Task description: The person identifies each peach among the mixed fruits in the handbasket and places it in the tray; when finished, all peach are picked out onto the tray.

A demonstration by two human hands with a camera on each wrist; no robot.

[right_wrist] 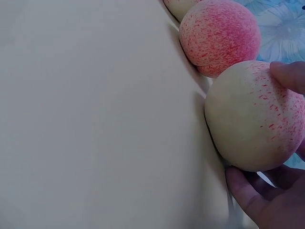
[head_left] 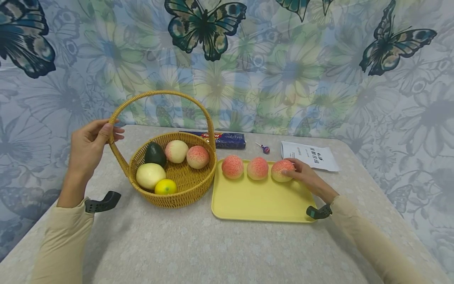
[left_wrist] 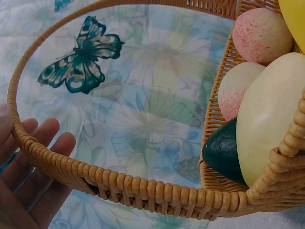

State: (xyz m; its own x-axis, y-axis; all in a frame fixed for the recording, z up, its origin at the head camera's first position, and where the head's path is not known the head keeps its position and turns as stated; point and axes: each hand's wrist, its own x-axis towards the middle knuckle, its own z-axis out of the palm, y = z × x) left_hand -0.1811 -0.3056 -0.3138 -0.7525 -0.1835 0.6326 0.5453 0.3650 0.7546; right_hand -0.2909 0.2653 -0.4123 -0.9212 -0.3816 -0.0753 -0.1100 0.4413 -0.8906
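My left hand holds the side of the tall arched handle of a wicker basket, thumb in front and fingers behind. In the basket are a dark green avocado, a pale yellow-green oval fruit, a yellow lemon and two peaches. With thumb and fingers on opposite sides, my right hand grips the rightmost peach at the back of a yellow tray. A middle peach and a left peach sit in line beside it.
Behind the basket and tray lies a dark blue box. A wrapped lollipop and a white printed packet are farther right along the back of the table. A butterfly-patterned cloth hangs behind the table.
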